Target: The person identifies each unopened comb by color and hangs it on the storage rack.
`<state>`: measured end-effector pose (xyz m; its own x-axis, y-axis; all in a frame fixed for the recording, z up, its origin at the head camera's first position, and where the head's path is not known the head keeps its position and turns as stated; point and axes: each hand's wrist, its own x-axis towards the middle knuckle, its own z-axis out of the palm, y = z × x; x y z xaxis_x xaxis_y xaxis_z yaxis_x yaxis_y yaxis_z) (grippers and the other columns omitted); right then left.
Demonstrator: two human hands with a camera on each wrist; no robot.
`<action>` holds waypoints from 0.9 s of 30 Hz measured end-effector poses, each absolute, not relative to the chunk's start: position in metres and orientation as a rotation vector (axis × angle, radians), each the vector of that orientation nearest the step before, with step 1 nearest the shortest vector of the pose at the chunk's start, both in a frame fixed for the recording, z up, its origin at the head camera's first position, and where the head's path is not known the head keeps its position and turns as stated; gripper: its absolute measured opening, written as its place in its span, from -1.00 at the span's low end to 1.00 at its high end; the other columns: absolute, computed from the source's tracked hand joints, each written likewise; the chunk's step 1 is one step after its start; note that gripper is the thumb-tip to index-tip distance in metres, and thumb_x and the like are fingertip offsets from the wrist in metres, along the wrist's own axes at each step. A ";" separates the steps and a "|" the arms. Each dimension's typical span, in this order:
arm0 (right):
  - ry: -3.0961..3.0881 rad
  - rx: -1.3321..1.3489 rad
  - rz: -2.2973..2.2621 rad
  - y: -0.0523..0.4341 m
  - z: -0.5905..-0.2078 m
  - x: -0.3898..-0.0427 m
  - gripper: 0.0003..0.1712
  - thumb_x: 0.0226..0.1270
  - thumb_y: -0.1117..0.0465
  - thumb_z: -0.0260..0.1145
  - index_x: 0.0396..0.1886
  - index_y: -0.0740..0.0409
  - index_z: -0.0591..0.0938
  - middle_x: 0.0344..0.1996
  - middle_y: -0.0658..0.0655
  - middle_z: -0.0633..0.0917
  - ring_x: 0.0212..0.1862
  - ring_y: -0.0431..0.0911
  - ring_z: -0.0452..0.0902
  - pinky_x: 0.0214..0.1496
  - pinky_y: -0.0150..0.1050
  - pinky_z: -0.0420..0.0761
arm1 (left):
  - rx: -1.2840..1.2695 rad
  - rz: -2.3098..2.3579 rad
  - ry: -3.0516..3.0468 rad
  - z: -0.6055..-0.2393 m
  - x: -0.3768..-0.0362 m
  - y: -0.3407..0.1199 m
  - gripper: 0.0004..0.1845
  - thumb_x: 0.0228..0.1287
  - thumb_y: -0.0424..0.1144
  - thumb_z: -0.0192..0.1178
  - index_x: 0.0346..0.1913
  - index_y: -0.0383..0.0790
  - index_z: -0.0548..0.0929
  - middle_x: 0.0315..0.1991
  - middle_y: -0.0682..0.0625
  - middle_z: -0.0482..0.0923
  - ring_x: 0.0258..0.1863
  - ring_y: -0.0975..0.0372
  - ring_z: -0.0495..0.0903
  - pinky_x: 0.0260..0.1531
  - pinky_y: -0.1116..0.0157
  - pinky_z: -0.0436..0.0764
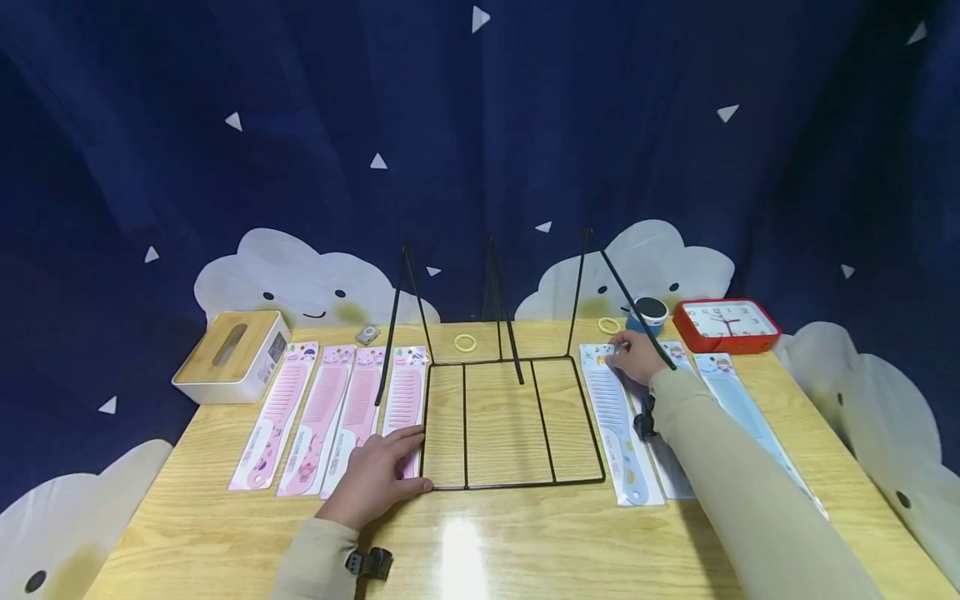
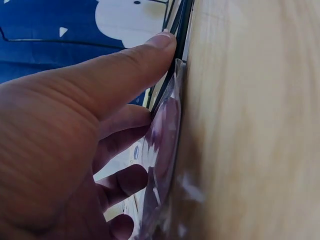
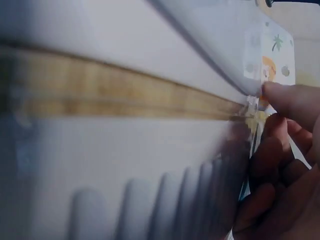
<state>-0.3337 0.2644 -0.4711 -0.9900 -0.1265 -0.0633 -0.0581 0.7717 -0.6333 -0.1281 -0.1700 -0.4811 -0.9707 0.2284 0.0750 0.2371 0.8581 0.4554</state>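
Note:
In the head view my left hand (image 1: 378,473) rests at the front left corner of a black wire rack (image 1: 517,486). Its thumb reaches along the dark wire in the left wrist view, fingers extended beside a packaged pink comb (image 1: 407,400). My right hand (image 1: 637,358) reaches over a second blue pack to the top right corner of the leftmost packaged blue comb (image 1: 617,433). In the right wrist view, my right thumb and curled fingers pinch that pack's edge near its printed card (image 3: 277,55). The hand hides part of the middle blue comb pack (image 1: 670,467).
More pink comb packs (image 1: 315,425) lie left, and another blue pack (image 1: 742,408) right. A tissue box (image 1: 232,354), small grey gadget (image 1: 367,335), yellow rings (image 1: 465,342), blue round device (image 1: 649,312) and red clock (image 1: 727,342) stand behind. The rack's wire arms (image 1: 630,296) rise above.

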 end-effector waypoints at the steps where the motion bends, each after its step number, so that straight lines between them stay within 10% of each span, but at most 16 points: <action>1: 2.853 -0.159 -1.053 0.266 -0.471 -0.333 -0.70 0.32 0.32 0.33 -0.03 0.42 0.56 -0.33 0.19 0.56 -0.23 0.04 0.42 -0.19 -0.18 0.37 | -0.383 -0.729 -3.014 -0.481 -0.128 -0.170 -0.22 -0.01 0.10 0.53 0.29 -0.16 0.60 0.36 0.11 0.48 -0.11 0.20 0.46 -0.17 0.13 0.37; 17: 2.804 -0.190 -1.516 0.248 -0.414 -0.276 -0.78 0.46 0.16 0.29 -0.13 0.25 0.61 -0.26 0.21 0.68 -0.28 -0.07 0.58 -0.23 -0.18 0.68 | -0.391 -0.710 -3.028 -0.482 -0.129 -0.168 -0.18 -0.08 0.08 0.57 0.30 -0.13 0.60 0.36 0.12 0.48 -0.10 0.20 0.45 -0.15 0.10 0.36; 27: 2.667 -0.974 -1.795 0.170 -0.338 -0.163 -0.92 0.33 0.44 0.34 -0.28 0.20 0.65 -0.41 0.05 0.68 -0.51 -0.17 0.52 -0.49 -0.31 0.56 | -0.401 -0.710 -3.023 -0.477 -0.128 -0.170 -0.21 -0.07 0.05 0.58 0.28 -0.14 0.62 0.35 0.11 0.50 -0.09 0.17 0.47 -0.15 0.07 0.37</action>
<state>-0.1631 0.1704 -0.3379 -0.8102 -0.3395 0.4779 -0.5705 0.2695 -0.7758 -0.1284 -0.1698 -0.4773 -0.9671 0.2452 0.0686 0.2501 0.8644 0.4362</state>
